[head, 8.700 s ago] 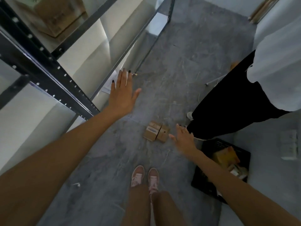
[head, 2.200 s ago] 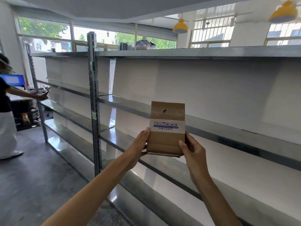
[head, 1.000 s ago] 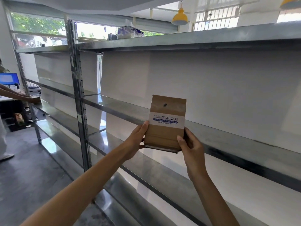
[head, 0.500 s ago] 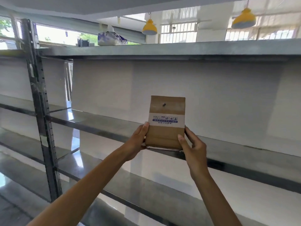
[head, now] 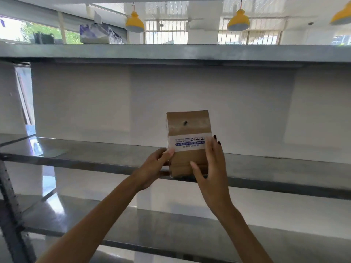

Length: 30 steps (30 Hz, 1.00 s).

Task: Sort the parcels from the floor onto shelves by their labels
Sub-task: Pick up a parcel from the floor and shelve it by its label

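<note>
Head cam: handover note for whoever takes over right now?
Left hand: gripping the cardboard parcel's lower left edge.
Right hand: holding its right side, thumb across the front.
Parcel: upright, white label facing out, bottom at the front lip of the middle metal shelf; whether it rests there is unclear.
Done: parcel brought to the shelf.
Left: set it down, release, fetch any others.
</note>
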Each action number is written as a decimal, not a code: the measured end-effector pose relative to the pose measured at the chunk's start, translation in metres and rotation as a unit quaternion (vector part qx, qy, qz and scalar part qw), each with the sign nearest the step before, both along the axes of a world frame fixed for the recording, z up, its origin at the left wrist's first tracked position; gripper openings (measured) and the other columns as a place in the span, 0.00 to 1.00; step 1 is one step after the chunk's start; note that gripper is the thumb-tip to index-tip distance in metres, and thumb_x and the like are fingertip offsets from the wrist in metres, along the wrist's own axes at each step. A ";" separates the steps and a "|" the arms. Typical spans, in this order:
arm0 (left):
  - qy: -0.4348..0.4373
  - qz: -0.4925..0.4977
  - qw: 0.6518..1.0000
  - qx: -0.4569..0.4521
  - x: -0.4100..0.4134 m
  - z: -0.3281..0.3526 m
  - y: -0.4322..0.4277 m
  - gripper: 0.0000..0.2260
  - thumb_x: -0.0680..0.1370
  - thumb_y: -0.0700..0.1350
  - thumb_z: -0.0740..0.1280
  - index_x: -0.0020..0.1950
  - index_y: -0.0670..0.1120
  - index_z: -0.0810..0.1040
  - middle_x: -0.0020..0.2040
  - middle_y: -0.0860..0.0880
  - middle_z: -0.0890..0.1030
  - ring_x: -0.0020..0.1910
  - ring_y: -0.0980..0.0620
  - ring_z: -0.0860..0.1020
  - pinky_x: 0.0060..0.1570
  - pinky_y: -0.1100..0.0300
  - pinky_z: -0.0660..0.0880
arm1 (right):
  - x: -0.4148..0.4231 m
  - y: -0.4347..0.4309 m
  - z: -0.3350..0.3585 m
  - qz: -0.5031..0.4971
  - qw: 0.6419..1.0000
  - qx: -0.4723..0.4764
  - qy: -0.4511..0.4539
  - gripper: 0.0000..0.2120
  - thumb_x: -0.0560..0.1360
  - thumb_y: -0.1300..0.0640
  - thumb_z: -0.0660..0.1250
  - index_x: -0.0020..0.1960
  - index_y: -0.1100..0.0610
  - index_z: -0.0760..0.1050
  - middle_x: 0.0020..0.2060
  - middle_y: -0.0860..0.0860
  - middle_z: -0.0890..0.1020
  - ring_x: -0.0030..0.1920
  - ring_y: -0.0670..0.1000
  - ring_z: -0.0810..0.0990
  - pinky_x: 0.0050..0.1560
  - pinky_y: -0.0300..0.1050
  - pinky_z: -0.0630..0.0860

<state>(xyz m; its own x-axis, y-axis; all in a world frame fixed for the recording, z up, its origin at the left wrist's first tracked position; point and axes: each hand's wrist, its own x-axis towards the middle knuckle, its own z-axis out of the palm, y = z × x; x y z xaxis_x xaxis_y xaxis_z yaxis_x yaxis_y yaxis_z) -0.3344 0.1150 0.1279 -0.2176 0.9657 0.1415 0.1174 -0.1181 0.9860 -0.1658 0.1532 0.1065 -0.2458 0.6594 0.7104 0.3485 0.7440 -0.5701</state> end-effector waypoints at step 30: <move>-0.090 -0.217 0.972 0.006 0.037 0.013 0.046 0.37 0.61 0.56 0.79 0.67 0.47 0.71 0.60 0.44 0.81 0.56 0.47 0.81 0.53 0.54 0.80 | 0.046 0.035 -0.002 0.181 0.959 -0.080 0.202 0.33 0.73 0.46 0.63 0.74 0.42 0.54 0.75 0.43 0.60 0.73 0.47 0.64 0.64 0.58 0.74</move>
